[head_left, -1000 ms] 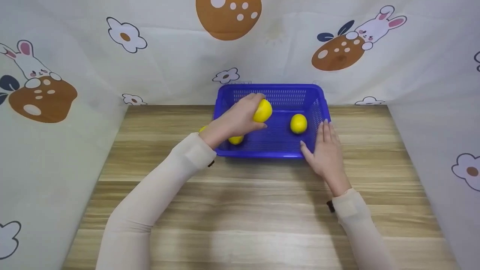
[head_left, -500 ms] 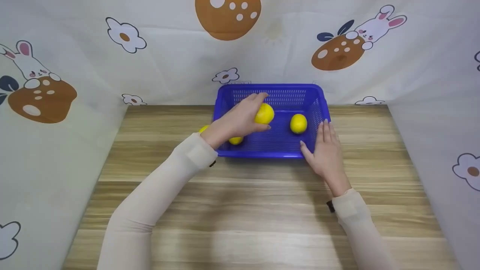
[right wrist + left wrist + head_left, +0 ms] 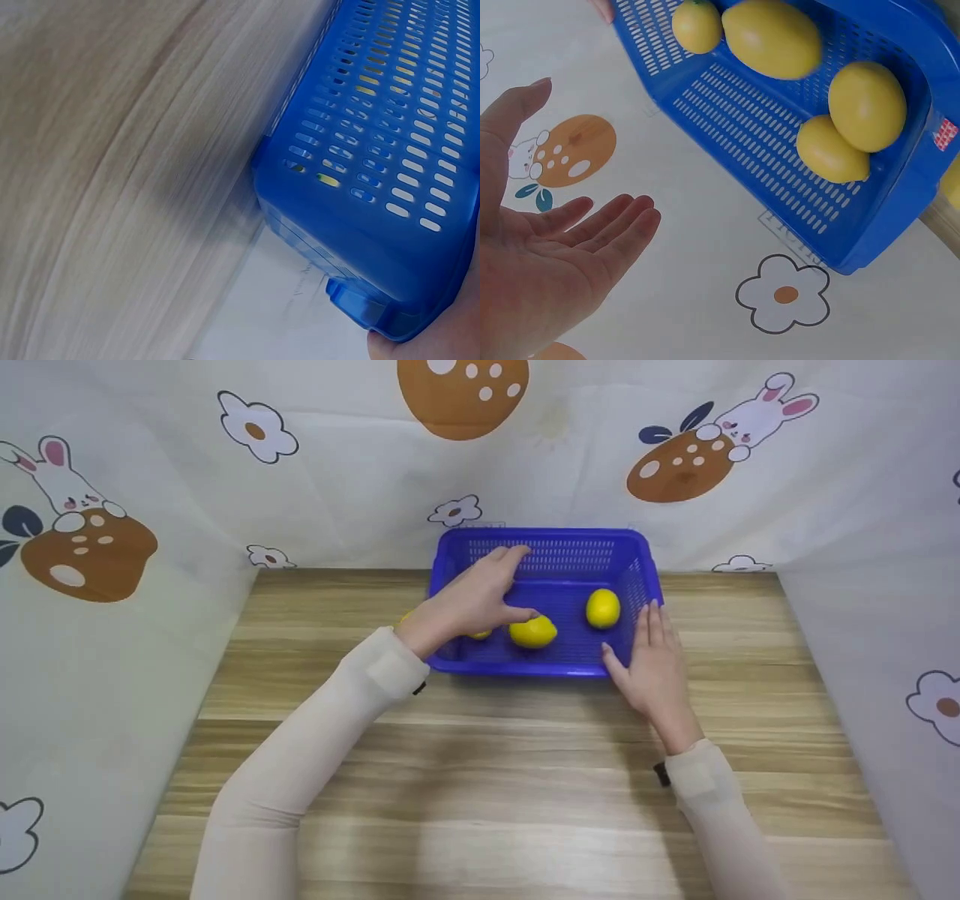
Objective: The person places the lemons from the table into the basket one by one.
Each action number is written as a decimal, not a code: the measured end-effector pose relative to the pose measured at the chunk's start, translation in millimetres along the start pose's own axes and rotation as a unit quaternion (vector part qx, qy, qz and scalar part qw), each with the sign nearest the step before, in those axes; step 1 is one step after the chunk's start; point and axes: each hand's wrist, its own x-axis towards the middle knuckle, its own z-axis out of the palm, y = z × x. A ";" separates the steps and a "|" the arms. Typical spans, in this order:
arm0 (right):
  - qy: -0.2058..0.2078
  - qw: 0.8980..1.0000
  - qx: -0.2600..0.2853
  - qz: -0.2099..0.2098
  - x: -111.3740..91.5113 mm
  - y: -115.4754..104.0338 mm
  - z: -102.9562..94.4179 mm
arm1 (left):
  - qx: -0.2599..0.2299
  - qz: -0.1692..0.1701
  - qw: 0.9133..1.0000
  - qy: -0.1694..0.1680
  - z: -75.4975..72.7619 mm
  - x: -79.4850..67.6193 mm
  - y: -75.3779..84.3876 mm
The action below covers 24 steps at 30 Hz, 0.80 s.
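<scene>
In the head view my left hand [image 3: 474, 598] hovers over a blue plastic basket [image 3: 517, 669], its fingers and thumb spread with nothing held. Just below its thumb a lemon [image 3: 532, 633] lies on the basket floor. Another lemon [image 3: 603, 609] sits toward the right end; a further lemon [image 3: 481, 635] is mostly hidden by my left hand. The left wrist view shows the palm [image 3: 555, 262] bare, and several lemons [image 3: 866, 105] inside the basket. My right hand [image 3: 656, 679] rests against the basket's front right corner, fingers straight along the right side, thumb at the front rim.
A bit of yellow fruit [image 3: 406, 616] shows just outside the basket's left side, mostly behind my left wrist. The basket stands at the back of a wooden table [image 3: 510, 780], against a printed cloth [image 3: 337, 472] that also rises on both sides.
My left hand has let go of the lemon it gripped. That lemon has dropped toward the basket's front and lies on the floor of it. The right hand has stayed in place.
</scene>
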 end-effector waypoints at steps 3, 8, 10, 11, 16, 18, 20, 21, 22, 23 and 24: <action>0.010 1.000 0.004 -0.003 -0.1 0.6 1.3 | -0.003 0.000 1.000 0.002 -0.6 -1.1 -1.7; 0.023 1.000 0.006 -0.008 0.2 1.5 2.8 | -0.008 -0.010 1.000 0.000 -1.3 -3.3 -4.0; 0.023 1.000 0.003 -0.009 0.3 1.6 3.0 | -0.009 -0.013 1.000 0.000 -1.0 -4.2 -5.2; 0.023 1.000 0.002 -0.010 0.3 1.9 3.2 | -0.009 -0.012 1.000 -0.001 -0.9 -4.7 -5.7; 0.018 1.000 0.002 -0.008 0.8 1.6 3.5 | -0.010 -0.014 1.000 -0.005 0.5 -7.6 -8.6; 0.017 1.000 0.003 -0.008 0.9 1.3 3.4 | -0.010 -0.016 1.000 -0.003 1.0 -9.2 -9.3; 0.016 1.000 0.004 -0.007 0.8 1.2 3.2 | -0.010 -0.016 1.000 -0.001 1.0 -11.1 -9.7; 0.016 1.000 0.003 -0.007 0.7 1.2 3.1 | -0.009 -0.014 1.000 0.001 1.2 -12.1 -10.0; 0.016 1.000 0.002 -0.007 0.7 1.3 3.0 | -0.008 -0.012 1.000 0.004 1.5 -13.0 -10.5; 0.016 1.000 0.001 -0.007 0.8 1.6 3.1 | -0.008 -0.010 1.000 0.006 1.6 -14.0 -11.0; 0.015 1.000 0.001 -0.007 0.8 1.5 2.9 | -0.007 -0.008 1.000 0.007 1.9 -14.9 -11.7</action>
